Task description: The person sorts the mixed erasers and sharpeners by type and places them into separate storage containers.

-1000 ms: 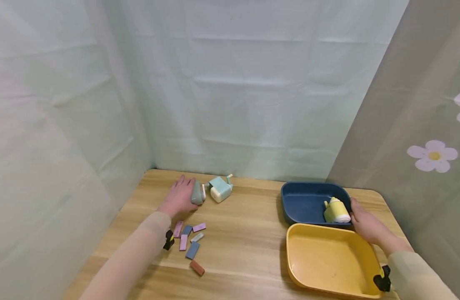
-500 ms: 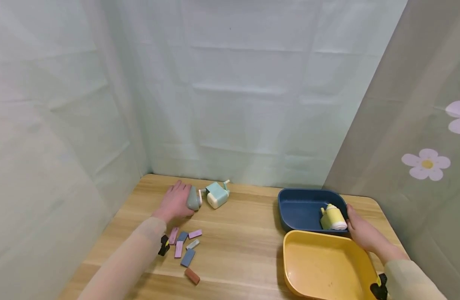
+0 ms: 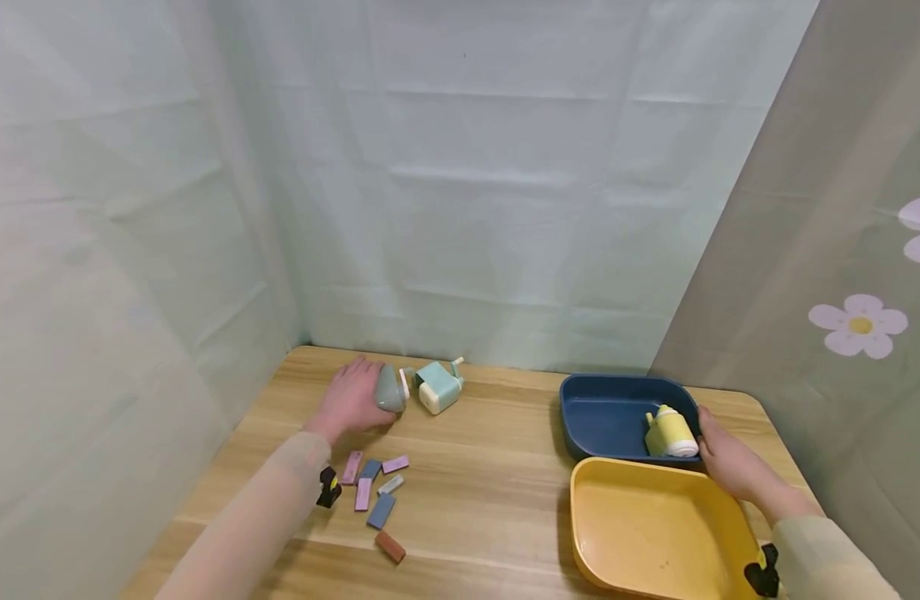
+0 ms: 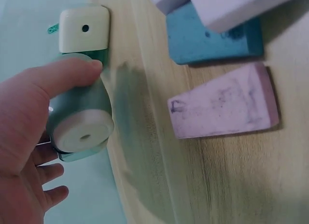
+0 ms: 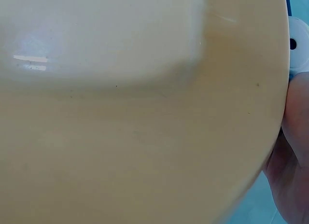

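At the back left of the table, my left hand (image 3: 351, 400) grips a grey-green crank pencil sharpener (image 3: 389, 390). In the left wrist view the thumb lies over this sharpener (image 4: 79, 101), and its white face with a hole points toward the camera. Just right of it stands a light-blue pencil sharpener (image 3: 439, 387) with its crank up. My right hand (image 3: 733, 462) holds the right end of a navy tray (image 3: 598, 417), its fingers at the rim. Inside that tray lies a yellow pencil sharpener (image 3: 672, 433). The right wrist view shows only part of this hand (image 5: 295, 137).
A yellow tray (image 3: 655, 521) stands in front of the navy one, overlapping its front edge in the head view. Several small smudged blocks, pink (image 3: 363, 494), blue (image 3: 381, 511), whitish and a brown one (image 3: 390, 547), lie near the left forearm. Curtains close off the back and sides.
The head view has tipped slightly, shifting everything a little down the picture. Both hands keep nearly the same places and holds.
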Tool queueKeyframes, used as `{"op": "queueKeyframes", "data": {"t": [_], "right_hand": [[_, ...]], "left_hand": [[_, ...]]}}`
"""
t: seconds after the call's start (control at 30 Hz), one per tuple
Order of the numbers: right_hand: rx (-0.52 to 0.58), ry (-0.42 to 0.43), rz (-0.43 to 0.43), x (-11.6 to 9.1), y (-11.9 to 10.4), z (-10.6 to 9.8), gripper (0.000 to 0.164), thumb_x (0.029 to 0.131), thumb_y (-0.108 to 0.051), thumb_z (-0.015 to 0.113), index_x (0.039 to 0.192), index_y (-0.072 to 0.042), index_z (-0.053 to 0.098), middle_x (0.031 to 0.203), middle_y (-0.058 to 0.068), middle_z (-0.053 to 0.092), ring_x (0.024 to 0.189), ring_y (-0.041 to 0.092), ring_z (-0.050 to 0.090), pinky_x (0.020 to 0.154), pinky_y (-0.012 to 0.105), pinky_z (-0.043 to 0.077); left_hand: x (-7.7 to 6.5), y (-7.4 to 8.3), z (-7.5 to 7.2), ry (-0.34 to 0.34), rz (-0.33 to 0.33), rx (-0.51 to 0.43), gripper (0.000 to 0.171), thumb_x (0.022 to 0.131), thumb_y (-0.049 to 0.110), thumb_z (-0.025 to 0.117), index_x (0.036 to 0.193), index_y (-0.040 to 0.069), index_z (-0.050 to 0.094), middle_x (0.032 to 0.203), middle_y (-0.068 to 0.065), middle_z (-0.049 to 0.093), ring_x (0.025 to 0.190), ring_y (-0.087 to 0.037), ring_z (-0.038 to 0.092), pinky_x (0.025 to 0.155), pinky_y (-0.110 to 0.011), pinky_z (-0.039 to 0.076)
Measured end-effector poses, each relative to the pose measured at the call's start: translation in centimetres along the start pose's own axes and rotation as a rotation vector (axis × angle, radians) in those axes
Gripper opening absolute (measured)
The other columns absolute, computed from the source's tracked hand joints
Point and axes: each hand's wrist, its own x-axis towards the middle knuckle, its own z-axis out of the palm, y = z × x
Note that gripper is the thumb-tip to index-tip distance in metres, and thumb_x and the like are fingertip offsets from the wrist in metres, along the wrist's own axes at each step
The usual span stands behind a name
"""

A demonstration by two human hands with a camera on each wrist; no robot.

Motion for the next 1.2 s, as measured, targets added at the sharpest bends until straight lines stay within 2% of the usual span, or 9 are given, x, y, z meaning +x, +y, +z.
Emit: {"op": "queueKeyframes", "data": {"t": [0.13,0.2,0.4,0.6,0.8,0.9,1.07,1.2], "right_hand": [[0.008,-0.007,0.001,0.1,0.0,-0.1,0.063,0.115,-0.014,0.036,0.156,0.027,0.009,0.160,0.051,0.013,0.146,0.068,0.022,0.117,0.077,0.022],[0.008,-0.001,-0.006,0.2,0.1,-0.1,0.062,0.115,-0.013,0.035,0.155,0.027,0.010,0.159,0.052,0.013,0.145,0.069,0.022,0.116,0.077,0.022],[0.016,0.007,-0.021,0.1,0.3,-0.1,0.061,0.115,-0.012,0.034,0.154,0.028,0.011,0.158,0.053,0.014,0.145,0.069,0.022,0.116,0.077,0.022],[0.024,0.003,-0.020,0.1,0.3,-0.1,0.061,0.115,-0.013,0.034,0.155,0.028,0.010,0.159,0.053,0.013,0.145,0.069,0.021,0.117,0.077,0.021],[0.029,-0.001,-0.011,0.2,0.1,0.0,0.062,0.115,-0.013,0.033,0.155,0.027,0.008,0.159,0.052,0.012,0.146,0.069,0.020,0.117,0.077,0.021],[0.023,0.007,-0.018,0.2,0.1,-0.1,0.062,0.115,-0.013,0.034,0.155,0.028,0.010,0.158,0.053,0.013,0.145,0.069,0.021,0.116,0.077,0.022],[0.025,0.010,-0.018,0.3,0.1,-0.1,0.062,0.115,-0.012,0.036,0.155,0.027,0.010,0.159,0.052,0.014,0.145,0.069,0.021,0.117,0.077,0.022],[0.024,0.007,-0.013,0.4,0.2,-0.1,0.062,0.114,-0.011,0.037,0.156,0.026,0.011,0.159,0.052,0.014,0.145,0.070,0.021,0.116,0.078,0.022]], "left_hand": [[-0.3,0.1,-0.4,0.041,-0.036,-0.122,0.086,0.071,0.038,0.097,0.136,-0.004,0.060,0.120,-0.019,0.066,0.107,-0.038,0.064,0.094,-0.059,0.055],[-0.5,0.2,-0.6,0.049,-0.059,-0.172,0.086,0.072,0.038,0.097,0.137,-0.004,0.059,0.119,-0.017,0.067,0.102,-0.034,0.065,0.089,-0.056,0.057],[-0.8,0.3,-1.0,0.049,-0.108,-0.216,0.091,0.076,0.039,0.096,0.143,-0.006,0.055,0.128,-0.022,0.065,0.111,-0.038,0.064,0.095,-0.057,0.055],[-0.9,0.4,-1.3,0.028,-0.156,-0.273,0.090,0.079,0.041,0.093,0.146,-0.004,0.054,0.132,-0.022,0.065,0.113,-0.037,0.064,0.094,-0.055,0.056],[-0.9,0.5,-1.4,0.022,-0.189,-0.385,0.090,0.083,0.046,0.090,0.149,-0.004,0.052,0.135,-0.022,0.065,0.114,-0.036,0.066,0.095,-0.052,0.057],[-0.8,0.7,-1.4,0.012,-0.216,-0.432,0.095,0.085,0.053,0.087,0.151,-0.005,0.050,0.139,-0.025,0.063,0.118,-0.037,0.065,0.097,-0.052,0.057],[-0.7,1.6,-1.8,-0.008,-0.296,-0.531,0.103,0.088,0.066,0.079,0.154,-0.006,0.046,0.145,-0.028,0.059,0.127,-0.040,0.061,0.104,-0.054,0.053],[-0.9,2.6,-2.3,-0.032,-0.369,-0.660,0.107,0.090,0.069,0.075,0.156,-0.008,0.043,0.151,-0.031,0.054,0.135,-0.044,0.056,0.112,-0.057,0.047]]}}
